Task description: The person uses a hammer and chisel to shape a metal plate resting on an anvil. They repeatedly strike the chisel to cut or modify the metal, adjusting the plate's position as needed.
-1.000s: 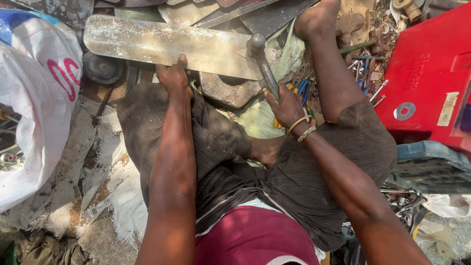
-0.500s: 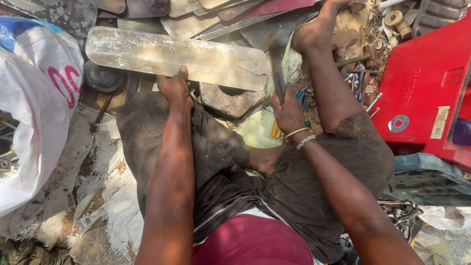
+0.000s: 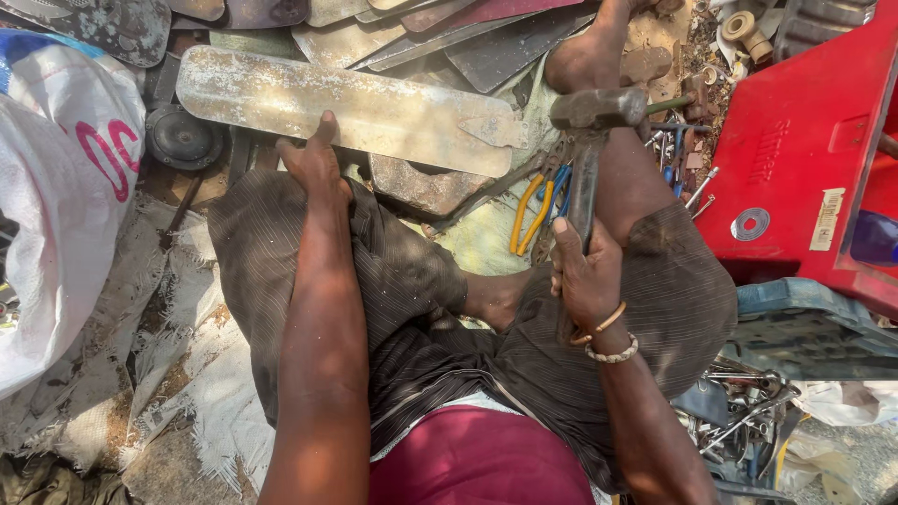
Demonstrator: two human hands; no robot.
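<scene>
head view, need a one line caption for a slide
Seated person's left hand steadies a worn metal fan blade while the right hand holds a hammer raised beside yellow pliers.

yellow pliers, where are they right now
In the head view the yellow-handled pliers lie on the ground right of centre, just left of the hammer held in the right hand, below the long metal blade.

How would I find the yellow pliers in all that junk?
Start at the big red metal box on the right, then go left past the hammer held up in the right hand. The pliers lie on the ground just left of the hammer's handle. Their bright yellow handles stand out from the grey, rusty scrap around them.
</scene>
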